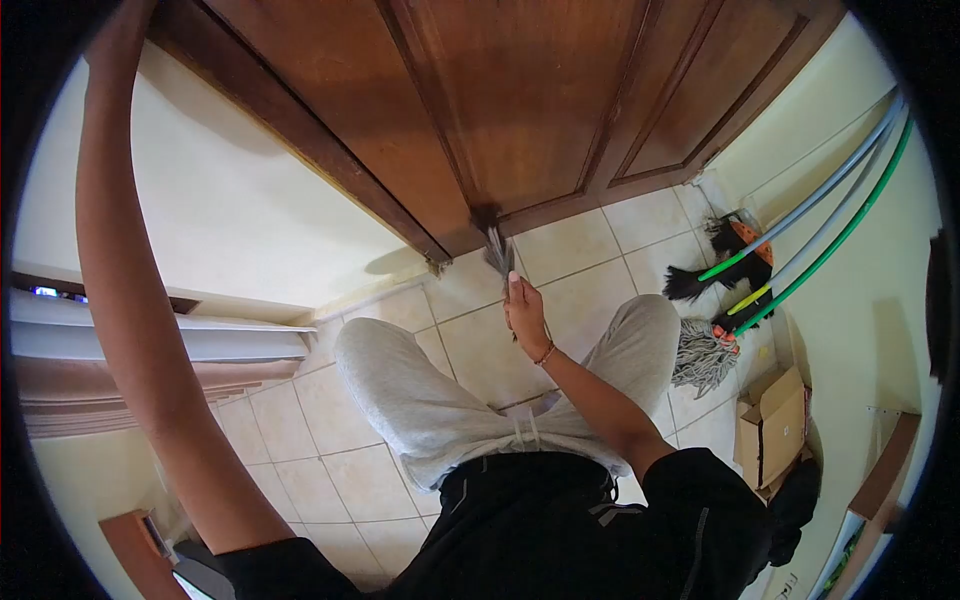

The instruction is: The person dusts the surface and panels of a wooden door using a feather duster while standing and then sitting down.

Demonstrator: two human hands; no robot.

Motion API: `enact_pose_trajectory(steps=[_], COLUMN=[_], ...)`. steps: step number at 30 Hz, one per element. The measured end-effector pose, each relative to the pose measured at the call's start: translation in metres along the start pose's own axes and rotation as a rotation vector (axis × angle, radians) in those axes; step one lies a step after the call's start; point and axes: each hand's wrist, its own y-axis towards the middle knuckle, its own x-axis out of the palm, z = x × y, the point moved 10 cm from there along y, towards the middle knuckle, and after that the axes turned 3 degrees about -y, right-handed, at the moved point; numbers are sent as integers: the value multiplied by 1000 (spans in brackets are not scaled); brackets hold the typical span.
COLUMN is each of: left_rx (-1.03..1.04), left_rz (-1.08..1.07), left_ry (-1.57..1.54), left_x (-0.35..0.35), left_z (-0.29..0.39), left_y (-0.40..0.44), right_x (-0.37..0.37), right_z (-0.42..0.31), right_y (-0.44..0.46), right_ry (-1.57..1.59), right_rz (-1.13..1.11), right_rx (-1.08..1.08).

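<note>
My right hand (527, 315) is wrapped round a feather duster (498, 252), its thumb lying along the top. The duster's dark grey feathers point away from me, and their tips meet the lower part of a brown panelled wooden door (540, 120). A beaded bracelet circles my right wrist. My left arm is stretched far up along the left side, beside the white wall. Only part of my left hand (122, 25) shows at the top edge, near the door frame; its fingers are out of view.
Brooms and a string mop (706, 358) with blue, grey and green handles lean against the right wall. Below them sits an opened cardboard box (772, 425). Pale tiles (480, 345) cover the floor. A curtain (160, 375) hangs at left.
</note>
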Motion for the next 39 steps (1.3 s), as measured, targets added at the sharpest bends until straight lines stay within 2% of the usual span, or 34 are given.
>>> enact_pose_trajectory(steps=[2,4,5,7,10,12,15,17,21,24,27,30,33,36,39], left_rx=[-184,-286,-289,-207,-12,43,14,-17,-119,-47,-61,-102,-69,-51,-27], left_rz=[-341,-536,-555,-413,-45,57,48,-24,-151,-16,-18,11,-15,-9,5], left_ry=[-366,-479,-409,-225,47,150,165,71,83,186,234,148,242,215,192], left_x=[-4,1,4,1,3,2,2,0,7,5,5,3,7,7,5], left_z=[-3,-3,-5,-5,1,-10,-3,-2,-23,-9,1,0,-17,-8,-1], left_y=[10,7,7,11,3,3,2,3,8,6,8,4,7,5,8], right_x=[0,0,1,4,2,5,7,10,11,10,11,12,15,15,18], right_z=[3,0,-6,-10,-6,-16,-14,-22,-29,-25,-31,-26,-38,-23,-47], right_y=[8,6,3,4,4,1,2,-4,-4,-5,-7,-5,-10,-2,-15], right_ry=[-72,-86,-61,-63,-109,-87,-102,-79,-89,-71,-46,-33,43,-1,72], right_rz=[3,-1,-5,-19,-25,-13,-21,-22,-18,-12,1,-27,-25,-34,-14], right_rx=[-39,-53,-53,-62,-87,-114,-95,-97,-163,-108,-161,-105,-161,-114,-209])
